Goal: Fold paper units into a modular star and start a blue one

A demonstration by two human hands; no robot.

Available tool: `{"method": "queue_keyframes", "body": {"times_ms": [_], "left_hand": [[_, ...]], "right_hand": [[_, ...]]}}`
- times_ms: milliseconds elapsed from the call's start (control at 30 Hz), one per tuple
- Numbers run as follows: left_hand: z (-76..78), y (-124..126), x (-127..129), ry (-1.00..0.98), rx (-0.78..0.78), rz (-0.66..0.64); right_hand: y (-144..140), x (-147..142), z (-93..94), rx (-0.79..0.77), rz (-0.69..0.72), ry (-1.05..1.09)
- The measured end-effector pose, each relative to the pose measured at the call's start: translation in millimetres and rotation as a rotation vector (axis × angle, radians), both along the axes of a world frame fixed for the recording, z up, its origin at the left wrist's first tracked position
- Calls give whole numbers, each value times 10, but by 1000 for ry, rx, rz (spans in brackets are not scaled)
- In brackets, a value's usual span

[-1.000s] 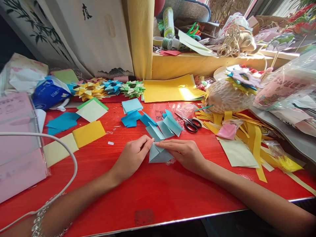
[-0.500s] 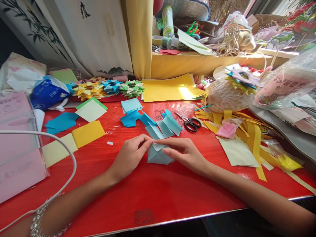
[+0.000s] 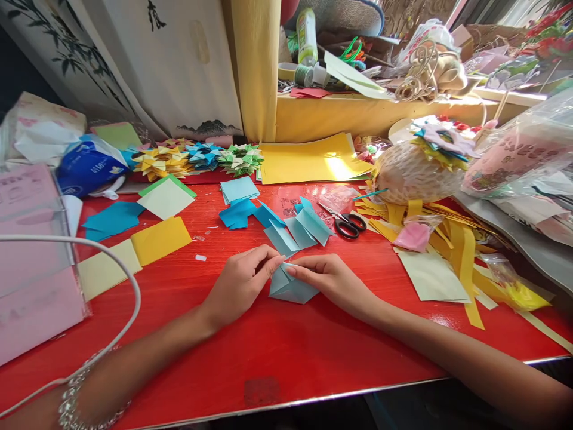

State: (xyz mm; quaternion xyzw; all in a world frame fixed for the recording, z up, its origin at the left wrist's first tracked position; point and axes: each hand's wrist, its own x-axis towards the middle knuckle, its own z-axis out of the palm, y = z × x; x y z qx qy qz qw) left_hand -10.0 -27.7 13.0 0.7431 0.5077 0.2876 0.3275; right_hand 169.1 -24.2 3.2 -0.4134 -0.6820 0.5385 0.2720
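While the light-blue paper piece (image 3: 290, 286) lies flat on the red table (image 3: 277, 352), just in front of us and near the table's middle, we work its upper corner with both hands. The left hand (image 3: 239, 283) pinches the top edge of the piece between thumb and forefinger, the other fingers curled in. The right hand (image 3: 331, 279) meets it at the same corner, its fingertips (image 3: 290, 270) gripping the flap from the other side while the heel of the hand rests on the table.

We judge the step in hand to be setting a fold at that corner. To do it well, we:

1. Keep the lower part of the piece pressed to the table so that it does not slide.
2. Align the flap's edge with the layer beneath before we press; a crease set off-line is hard to correct.
3. Run one fingertip along the fold from the corner outward, holding the corner fixed with the other hand.
4. Compare the result with the folded blue units (image 3: 298, 230) lying just beyond the hands.

The scissors (image 3: 344, 224) lie to the right of those units, apart from both hands. Yellow paper strips (image 3: 452, 239) lie further right, well clear of the work.
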Motion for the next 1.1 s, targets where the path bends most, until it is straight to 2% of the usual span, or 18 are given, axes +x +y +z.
{"method": "queue_keyframes", "body": {"times_ms": [267,433,800,1100], "left_hand": [[14,1,11,3,4,5],[13,5,14,-2,4,6],[-10,5,5,-22,28,-6],[1,8,13,-13,24,-2]], "right_hand": [[-28,-20,30,47,16,8],[-43,-44,0,66,-25,7],[-49,-57,-21,19,-101,56],[-29,-53,-21,-3,-40,59]]}}
